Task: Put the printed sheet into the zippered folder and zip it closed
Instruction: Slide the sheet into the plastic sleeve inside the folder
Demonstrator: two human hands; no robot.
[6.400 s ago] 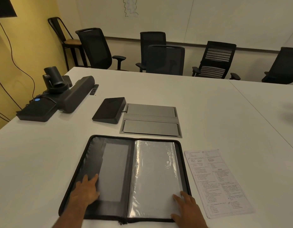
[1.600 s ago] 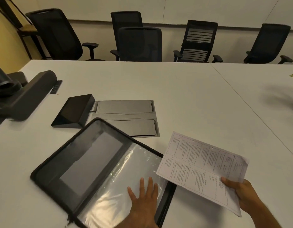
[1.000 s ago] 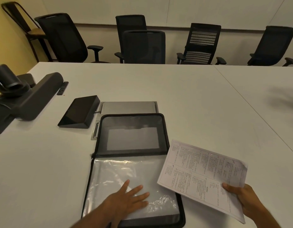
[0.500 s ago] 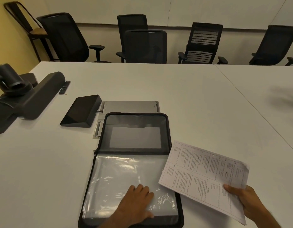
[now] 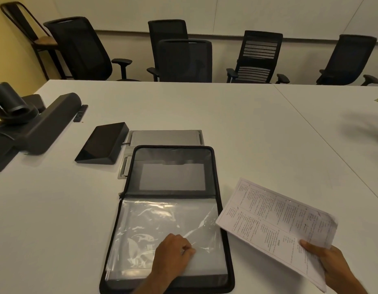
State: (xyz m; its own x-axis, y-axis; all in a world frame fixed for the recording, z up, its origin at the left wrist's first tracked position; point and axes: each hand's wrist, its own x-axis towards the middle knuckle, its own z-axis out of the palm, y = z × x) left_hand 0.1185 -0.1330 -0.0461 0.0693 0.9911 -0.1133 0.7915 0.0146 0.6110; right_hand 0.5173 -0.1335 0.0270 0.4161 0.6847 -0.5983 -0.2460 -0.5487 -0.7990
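The fine print on the white printed sheet [image 5: 277, 225] was too small to read; a pale blur [image 5: 366, 128] smeared the worktop's [image 5: 205, 107] right edge.

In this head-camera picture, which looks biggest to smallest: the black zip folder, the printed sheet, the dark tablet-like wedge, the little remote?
1. Open black zippered folder.
2. White printed sheet, though it is held nearer the camera, which flatters it.
3. Dark wedge-shaped screen device.
4. Small black remote, farthest away, so perhaps looking smaller than it is.

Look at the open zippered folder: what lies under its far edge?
Under the far edge of the zippered folder lies a grey hatch panel set in the table. Its far half shows, plus a strip at the left; the rest is covered.
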